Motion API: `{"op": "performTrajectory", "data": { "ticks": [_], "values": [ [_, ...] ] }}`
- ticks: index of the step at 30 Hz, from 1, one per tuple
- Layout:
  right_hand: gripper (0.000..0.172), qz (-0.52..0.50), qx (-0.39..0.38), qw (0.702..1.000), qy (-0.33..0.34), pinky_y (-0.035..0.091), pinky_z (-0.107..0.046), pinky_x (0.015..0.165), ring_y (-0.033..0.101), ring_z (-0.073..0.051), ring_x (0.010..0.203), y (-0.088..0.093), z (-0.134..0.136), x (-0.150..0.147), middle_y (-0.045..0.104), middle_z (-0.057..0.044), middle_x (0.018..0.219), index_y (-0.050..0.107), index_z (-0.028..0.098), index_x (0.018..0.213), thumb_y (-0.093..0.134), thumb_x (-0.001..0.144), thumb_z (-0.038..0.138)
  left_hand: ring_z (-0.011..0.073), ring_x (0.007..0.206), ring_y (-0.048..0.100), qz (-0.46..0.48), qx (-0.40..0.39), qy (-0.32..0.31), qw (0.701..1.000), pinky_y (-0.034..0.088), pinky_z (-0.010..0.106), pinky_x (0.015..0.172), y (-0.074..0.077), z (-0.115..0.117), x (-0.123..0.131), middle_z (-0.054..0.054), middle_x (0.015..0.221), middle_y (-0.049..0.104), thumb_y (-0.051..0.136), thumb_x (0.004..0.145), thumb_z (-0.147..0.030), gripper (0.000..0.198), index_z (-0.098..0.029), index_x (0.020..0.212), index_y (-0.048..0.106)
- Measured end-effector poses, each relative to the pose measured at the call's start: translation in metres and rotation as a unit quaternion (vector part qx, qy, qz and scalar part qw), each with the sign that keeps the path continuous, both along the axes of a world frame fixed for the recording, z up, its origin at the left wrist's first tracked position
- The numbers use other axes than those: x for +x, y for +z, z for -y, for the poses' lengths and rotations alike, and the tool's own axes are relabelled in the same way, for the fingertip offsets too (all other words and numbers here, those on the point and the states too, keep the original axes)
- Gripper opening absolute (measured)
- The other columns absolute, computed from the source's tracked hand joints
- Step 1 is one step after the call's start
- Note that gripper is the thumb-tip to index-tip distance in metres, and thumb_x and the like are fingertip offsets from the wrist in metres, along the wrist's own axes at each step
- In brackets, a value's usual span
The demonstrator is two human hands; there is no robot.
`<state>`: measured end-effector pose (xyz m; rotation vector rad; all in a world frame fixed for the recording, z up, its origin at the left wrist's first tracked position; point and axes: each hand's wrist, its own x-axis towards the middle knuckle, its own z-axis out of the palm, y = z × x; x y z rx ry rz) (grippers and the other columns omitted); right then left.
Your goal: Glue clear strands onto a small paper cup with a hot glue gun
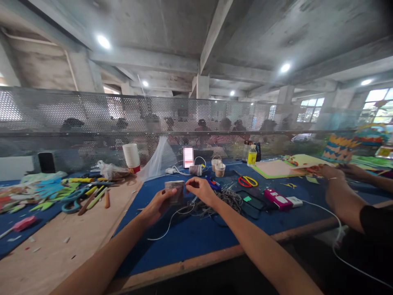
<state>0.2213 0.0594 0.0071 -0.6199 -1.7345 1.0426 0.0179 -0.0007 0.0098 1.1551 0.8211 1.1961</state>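
Observation:
My left hand is wrapped round a small grey-brown cup, holding it upright above the blue table top with the thumb on its side. Close to the cup's right rim, my right hand has its thumb and fingertips pinched together. Whatever is between those fingertips is too small to make out. Below and to the right of my right hand lies a loose heap of grey cord. Behind the hands, another grey-brown cup lies on its side, and small pale cups with handles stand beside it.
Red-yellow scissors, a blue tool and a magenta box lie to the right. A co-worker's arm reaches over paper sheets. A phone leans behind; stacked white cups and blue-handled scissors are left.

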Motion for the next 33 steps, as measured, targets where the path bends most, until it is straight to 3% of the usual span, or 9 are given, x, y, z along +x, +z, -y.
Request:
{"op": "performTrajectory", "data": {
  "ticks": [5, 13, 24, 33],
  "values": [
    [0.028, 0.017, -0.002, 1.000, 0.018, 0.057, -0.033, 0.079, 0.072, -0.019, 0.076, 0.000, 0.002, 0.000, 0.074, -0.002, 0.081, 0.071, 0.019, 0.090, 0.078, 0.080, 0.044, 0.0288, 0.099, 0.073, 0.017, -0.020, 0.025, 0.999, 0.056, 0.037, 0.088, 0.002, 0.001, -0.003, 0.014, 0.111, 0.080, 0.083, 0.080, -0.042, 0.040, -0.015, 0.110, 0.079],
    [0.032, 0.042, 0.023, 0.998, -0.042, 0.052, -0.030, 0.075, 0.067, -0.017, 0.070, 0.005, 0.004, 0.004, 0.070, 0.000, 0.072, 0.070, 0.019, 0.086, 0.073, 0.086, 0.051, 0.0297, 0.103, 0.075, 0.043, -0.044, 0.019, 0.998, 0.058, 0.036, 0.091, -0.001, -0.001, -0.005, 0.017, 0.113, 0.079, 0.079, 0.084, -0.038, 0.038, -0.012, 0.111, 0.079],
    [0.054, -0.015, -0.073, 0.996, -0.055, 0.040, -0.025, 0.057, 0.050, -0.010, 0.051, 0.011, -0.004, 0.010, 0.057, 0.005, 0.060, 0.065, 0.018, 0.075, 0.074, 0.076, 0.071, 0.0285, 0.104, 0.074, 0.076, -0.063, 0.049, 0.994, 0.062, 0.035, 0.083, 0.003, 0.000, -0.007, 0.014, 0.119, 0.078, 0.075, 0.088, -0.036, 0.034, -0.015, 0.115, 0.078],
    [0.061, -0.078, -0.114, 0.990, -0.032, 0.051, -0.030, 0.068, 0.038, -0.008, 0.048, 0.016, -0.003, 0.012, 0.046, 0.008, 0.050, 0.062, 0.020, 0.067, 0.079, 0.067, 0.078, 0.0235, 0.093, 0.077, 0.135, -0.059, 0.099, 0.984, 0.063, 0.033, 0.081, 0.012, -0.002, -0.011, 0.009, 0.103, 0.080, 0.072, 0.088, -0.026, 0.023, -0.017, 0.109, 0.075]
  ]
}}
